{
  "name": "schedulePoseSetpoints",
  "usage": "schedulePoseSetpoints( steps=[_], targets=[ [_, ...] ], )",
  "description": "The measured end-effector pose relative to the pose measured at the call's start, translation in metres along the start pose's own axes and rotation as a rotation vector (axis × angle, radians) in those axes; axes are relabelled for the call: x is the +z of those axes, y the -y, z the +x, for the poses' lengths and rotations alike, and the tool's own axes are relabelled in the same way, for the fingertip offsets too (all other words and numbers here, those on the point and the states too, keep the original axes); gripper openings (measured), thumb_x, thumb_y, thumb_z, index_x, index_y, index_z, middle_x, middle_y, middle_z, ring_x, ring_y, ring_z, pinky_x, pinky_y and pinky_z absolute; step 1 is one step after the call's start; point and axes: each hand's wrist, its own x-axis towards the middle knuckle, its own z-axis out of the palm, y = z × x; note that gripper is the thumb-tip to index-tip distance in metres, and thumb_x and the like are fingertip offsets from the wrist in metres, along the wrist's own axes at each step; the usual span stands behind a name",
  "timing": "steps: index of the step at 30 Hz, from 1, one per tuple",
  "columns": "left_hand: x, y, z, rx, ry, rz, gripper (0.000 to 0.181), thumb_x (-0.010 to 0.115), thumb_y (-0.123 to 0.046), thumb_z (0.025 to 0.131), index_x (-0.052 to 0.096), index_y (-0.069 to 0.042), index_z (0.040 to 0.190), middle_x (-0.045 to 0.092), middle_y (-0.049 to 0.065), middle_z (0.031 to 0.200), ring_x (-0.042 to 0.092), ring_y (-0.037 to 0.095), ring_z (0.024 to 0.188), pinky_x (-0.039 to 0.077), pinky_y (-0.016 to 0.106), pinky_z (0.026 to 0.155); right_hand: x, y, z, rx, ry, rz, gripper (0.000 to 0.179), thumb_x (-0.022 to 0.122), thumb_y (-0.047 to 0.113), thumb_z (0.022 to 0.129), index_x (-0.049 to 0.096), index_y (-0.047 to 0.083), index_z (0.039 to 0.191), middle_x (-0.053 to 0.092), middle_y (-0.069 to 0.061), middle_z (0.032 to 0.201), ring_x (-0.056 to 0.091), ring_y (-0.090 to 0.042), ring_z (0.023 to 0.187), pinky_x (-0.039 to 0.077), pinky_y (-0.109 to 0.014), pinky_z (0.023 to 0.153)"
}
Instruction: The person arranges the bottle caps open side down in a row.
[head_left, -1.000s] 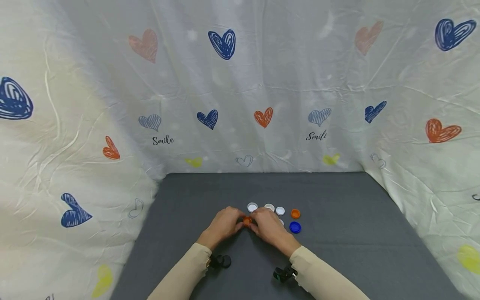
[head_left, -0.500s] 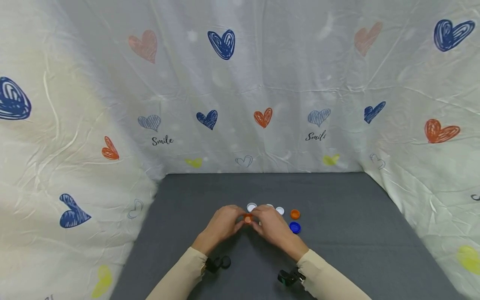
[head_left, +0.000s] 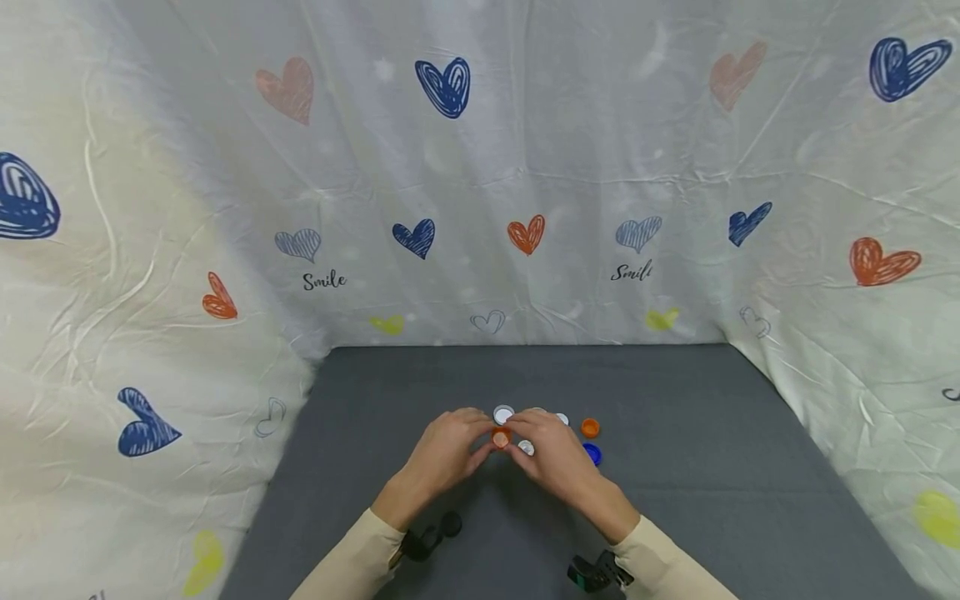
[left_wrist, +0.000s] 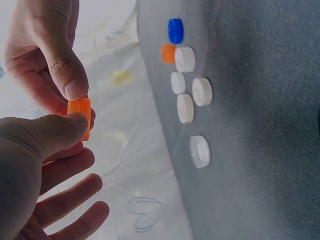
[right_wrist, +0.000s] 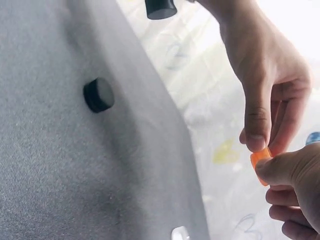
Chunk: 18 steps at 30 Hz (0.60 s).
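Note:
Between the fingertips of both hands is an orange bottle cap [head_left: 500, 439], held up over the table. My left hand [head_left: 444, 450] pinches it from the left, thumb on its near side; in the left wrist view the other fingers [left_wrist: 75, 197] of this hand are spread out below it. From the opposite side my right hand [head_left: 553, 454] pinches the same cap [right_wrist: 259, 164] with thumb and fingers. A white cap [head_left: 526, 448] lies on the table close by the right thumb, partly overlapped by that hand.
Beyond the hands are a clear-rimmed white cap [head_left: 503, 414], several more white caps [left_wrist: 185, 108], a second orange cap [head_left: 590, 427] and a blue cap [head_left: 593, 453]. A black cap [right_wrist: 99, 95] sits near the left wrist. Patterned cloth [head_left: 525, 292] borders the grey table [head_left: 637, 383].
Both hands have risen a little with the orange cap, which has shifted slightly right and tilted its face towards the head camera. The wrists have moved apart and nearer the body.

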Motion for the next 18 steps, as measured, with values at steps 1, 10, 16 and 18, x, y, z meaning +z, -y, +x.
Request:
schedulePoseSetpoints(
  steps=[1, 10, 16, 18],
  targets=[
    [-0.003, -0.001, -0.001, -0.001, -0.003, -0.007, 0.028, 0.082, -0.032, 0.085, 0.077, -0.02, 0.11, 0.075, -0.007, 0.104, 0.069, 0.012, 0.099, 0.058, 0.036, 0.081, -0.002, 0.002, 0.0, 0.0, -0.002, 0.006, 0.027, 0.08, 0.028, 0.087, 0.077, 0.016, 0.111, 0.073, 0.005, 0.107, 0.066, -0.012, 0.1, 0.057, -0.034, 0.085],
    [-0.012, -0.009, -0.008, 0.033, -0.057, -0.062, 0.03, 0.085, -0.028, 0.081, 0.076, -0.018, 0.108, 0.075, -0.006, 0.105, 0.069, 0.013, 0.1, 0.057, 0.034, 0.086, -0.014, 0.012, -0.008, 0.002, -0.004, 0.035, 0.033, 0.083, 0.024, 0.083, 0.076, 0.012, 0.113, 0.072, 0.001, 0.114, 0.066, -0.014, 0.105, 0.056, -0.035, 0.089],
    [-0.009, -0.011, -0.015, 0.077, -0.096, -0.055, 0.03, 0.086, -0.029, 0.08, 0.076, -0.017, 0.105, 0.075, -0.007, 0.103, 0.069, 0.012, 0.099, 0.057, 0.032, 0.086, -0.015, 0.015, -0.016, 0.005, -0.013, 0.07, 0.032, 0.084, 0.023, 0.082, 0.076, 0.011, 0.112, 0.072, 0.001, 0.113, 0.066, -0.016, 0.111, 0.055, -0.038, 0.092],
    [-0.009, -0.011, -0.017, 0.093, -0.105, -0.057, 0.03, 0.087, -0.029, 0.079, 0.076, -0.017, 0.105, 0.075, -0.006, 0.104, 0.069, 0.012, 0.1, 0.057, 0.033, 0.086, -0.014, 0.015, -0.019, 0.012, -0.001, 0.072, 0.033, 0.084, 0.025, 0.082, 0.076, 0.012, 0.112, 0.072, 0.003, 0.114, 0.065, -0.016, 0.112, 0.055, -0.038, 0.094]
  ],
)
